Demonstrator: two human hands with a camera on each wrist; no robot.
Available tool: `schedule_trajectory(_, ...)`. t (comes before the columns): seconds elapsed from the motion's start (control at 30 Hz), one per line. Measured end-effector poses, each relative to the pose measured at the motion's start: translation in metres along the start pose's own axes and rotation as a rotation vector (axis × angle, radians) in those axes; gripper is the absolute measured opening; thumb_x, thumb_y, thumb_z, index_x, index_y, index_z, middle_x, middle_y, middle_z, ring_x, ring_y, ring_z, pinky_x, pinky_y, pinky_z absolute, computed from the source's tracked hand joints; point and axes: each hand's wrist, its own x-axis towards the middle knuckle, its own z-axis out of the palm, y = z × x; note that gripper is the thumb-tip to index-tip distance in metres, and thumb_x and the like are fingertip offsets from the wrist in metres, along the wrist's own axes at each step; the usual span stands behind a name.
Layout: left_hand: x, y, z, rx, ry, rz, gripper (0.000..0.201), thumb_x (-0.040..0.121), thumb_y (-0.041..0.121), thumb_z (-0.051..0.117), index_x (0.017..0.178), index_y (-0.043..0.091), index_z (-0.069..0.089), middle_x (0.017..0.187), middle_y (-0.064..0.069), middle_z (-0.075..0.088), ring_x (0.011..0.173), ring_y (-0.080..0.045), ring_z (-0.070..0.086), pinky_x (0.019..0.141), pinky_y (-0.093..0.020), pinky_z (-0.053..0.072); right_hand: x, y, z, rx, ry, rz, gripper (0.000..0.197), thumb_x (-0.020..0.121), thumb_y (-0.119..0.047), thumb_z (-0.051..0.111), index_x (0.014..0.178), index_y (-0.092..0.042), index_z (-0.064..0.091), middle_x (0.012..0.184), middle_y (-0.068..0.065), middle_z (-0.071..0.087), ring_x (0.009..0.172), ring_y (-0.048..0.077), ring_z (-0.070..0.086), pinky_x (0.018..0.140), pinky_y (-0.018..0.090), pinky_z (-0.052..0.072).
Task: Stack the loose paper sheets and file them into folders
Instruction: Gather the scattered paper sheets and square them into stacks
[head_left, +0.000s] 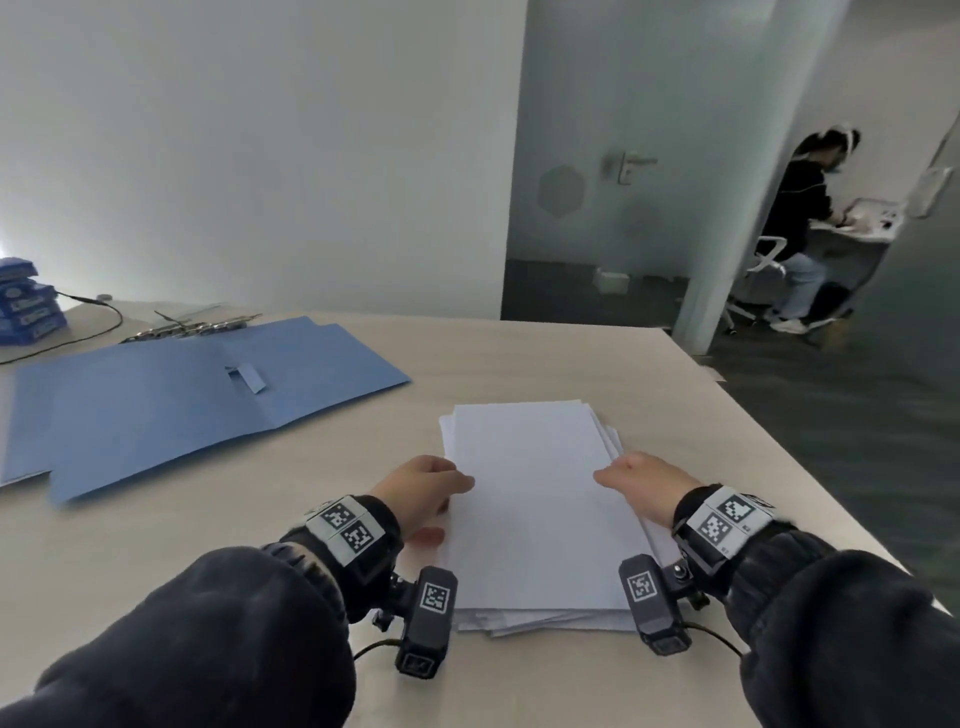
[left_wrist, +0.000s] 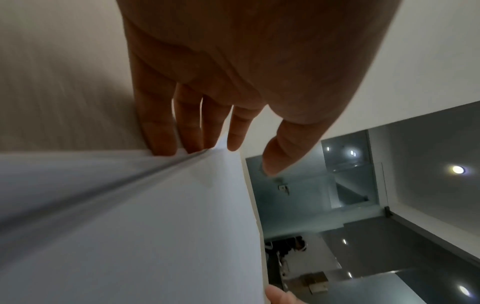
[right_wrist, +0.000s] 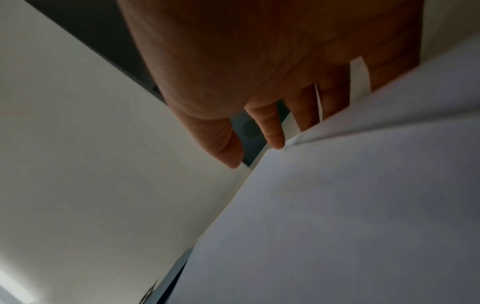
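Observation:
A stack of white paper sheets (head_left: 535, 509) lies on the beige table (head_left: 519, 353) in front of me, its lower sheets fanned out unevenly. My left hand (head_left: 421, 493) holds the stack's left edge, thumb over the top sheet and fingers (left_wrist: 161, 131) tucked under the paper (left_wrist: 155, 226). On the opposite edge my right hand (head_left: 639, 483) holds it the same way, fingers (right_wrist: 272, 131) slipped among the sheets (right_wrist: 337, 205). An open blue folder (head_left: 182, 400) lies flat to the left, clear of both hands.
Metal binder clips (head_left: 192, 327) lie behind the folder. Blue boxes (head_left: 26, 306) and a black cable (head_left: 93, 317) sit at the far left. The table's right edge (head_left: 779, 441) drops to dark floor. A person (head_left: 800, 223) sits at a desk far right.

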Motion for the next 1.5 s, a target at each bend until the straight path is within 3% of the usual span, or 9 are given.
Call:
schedule_trajectory(0.13, 0.017, 0.009, 0.057, -0.073, -0.086, 0.047, 0.043, 0.093, 0.018, 0.069, 0.133, 0.020, 0.053, 0.124, 0.000, 0.062, 0.111, -0.017, 0.060, 0.081, -0.035, 0.058, 0.002, 0.040, -0.025, 0.109, 0.139, 0.133, 0.067, 0.091, -0.041, 0.058, 0.149, -0.013, 0.038, 0.142, 0.006, 0.051, 0.129, 0.028, 0.051, 0.093, 0.029, 0.037)
schedule_trajectory(0.27, 0.026, 0.017, 0.085, 0.047, -0.103, 0.077, 0.016, 0.095, 0.015, 0.065, 0.103, 0.028, 0.060, 0.109, -0.002, 0.065, 0.097, -0.019, 0.060, 0.075, -0.031, 0.053, 0.006, 0.061, -0.043, 0.164, 0.175, 0.181, 0.044, 0.093, -0.035, 0.054, 0.127, -0.006, 0.052, 0.123, 0.011, 0.061, 0.114, 0.031, 0.058, 0.087, 0.032, 0.043)
schedule_trajectory(0.4, 0.034, 0.018, 0.084, 0.090, -0.075, 0.071, 0.036, 0.095, 0.018, 0.066, 0.130, 0.023, 0.059, 0.114, -0.011, 0.068, 0.087, -0.021, 0.063, 0.067, -0.030, 0.055, 0.015, 0.070, -0.047, 0.138, 0.174, 0.174, 0.040, 0.095, -0.031, 0.052, 0.106, 0.007, 0.061, 0.106, 0.025, 0.066, 0.097, 0.037, 0.063, 0.086, 0.038, 0.047)
schedule_trajectory(0.47, 0.035, 0.016, 0.082, 0.102, -0.071, 0.074, 0.041, 0.095, 0.018, 0.066, 0.135, 0.021, 0.058, 0.114, -0.010, 0.069, 0.084, -0.021, 0.064, 0.067, -0.030, 0.057, 0.016, 0.068, -0.047, 0.102, 0.180, 0.177, 0.026, 0.094, -0.029, 0.051, 0.085, -0.005, 0.050, 0.081, 0.014, 0.047, 0.073, 0.027, 0.047, 0.067, 0.035, 0.034)
schedule_trajectory(0.6, 0.036, 0.011, 0.082, 0.118, -0.051, 0.104, 0.045, 0.094, 0.015, 0.065, 0.138, 0.017, 0.056, 0.109, -0.004, 0.069, 0.079, -0.020, 0.064, 0.059, -0.024, 0.056, 0.024, 0.065, -0.043, 0.011, 0.209, 0.177, 0.027, 0.088, -0.034, 0.050, 0.072, -0.012, 0.046, 0.074, 0.006, 0.046, 0.070, 0.025, 0.045, 0.066, 0.035, 0.034)
schedule_trajectory(0.77, 0.031, 0.013, 0.078, 0.058, -0.058, 0.114, 0.018, 0.096, 0.008, 0.061, 0.099, 0.024, 0.068, 0.108, -0.017, 0.073, 0.073, -0.021, 0.065, 0.062, -0.028, 0.058, 0.029, 0.052, -0.040, -0.235, 0.208, 0.198, 0.036, 0.080, -0.048, 0.039, 0.066, -0.016, 0.049, 0.091, 0.009, 0.057, 0.087, 0.028, 0.049, 0.077, 0.037, 0.036)
schedule_trajectory(1.0, 0.036, 0.004, 0.069, -0.055, -0.041, 0.105, 0.048, 0.093, 0.002, 0.063, 0.139, 0.010, 0.053, 0.108, -0.022, 0.072, 0.082, -0.033, 0.073, 0.064, -0.034, 0.063, 0.027, 0.038, -0.035, -0.119, 0.155, 0.135, 0.032, 0.080, -0.041, 0.048, 0.064, -0.015, 0.039, 0.069, 0.004, 0.044, 0.066, 0.026, 0.043, 0.063, 0.034, 0.033)
schedule_trajectory(1.2, 0.034, 0.004, 0.063, -0.055, -0.076, 0.101, 0.019, 0.097, 0.008, 0.058, 0.108, 0.009, 0.073, 0.065, -0.010, 0.067, 0.049, -0.020, 0.054, 0.047, -0.026, 0.048, 0.024, 0.027, -0.034, -0.057, 0.143, 0.071, 0.032, 0.086, -0.029, 0.050, 0.064, -0.016, 0.030, 0.068, 0.006, 0.033, 0.064, 0.024, 0.034, 0.065, 0.036, 0.027)
schedule_trajectory(1.5, 0.030, 0.002, 0.062, -0.001, -0.069, 0.180, 0.019, 0.094, 0.007, 0.060, 0.104, 0.019, 0.071, 0.094, -0.014, 0.078, 0.086, -0.038, 0.074, 0.077, -0.053, 0.062, 0.022, 0.027, -0.033, 0.046, 0.136, 0.033, 0.033, 0.088, -0.029, 0.051, 0.065, -0.024, 0.029, 0.067, -0.005, 0.031, 0.061, 0.017, 0.033, 0.061, 0.031, 0.027)
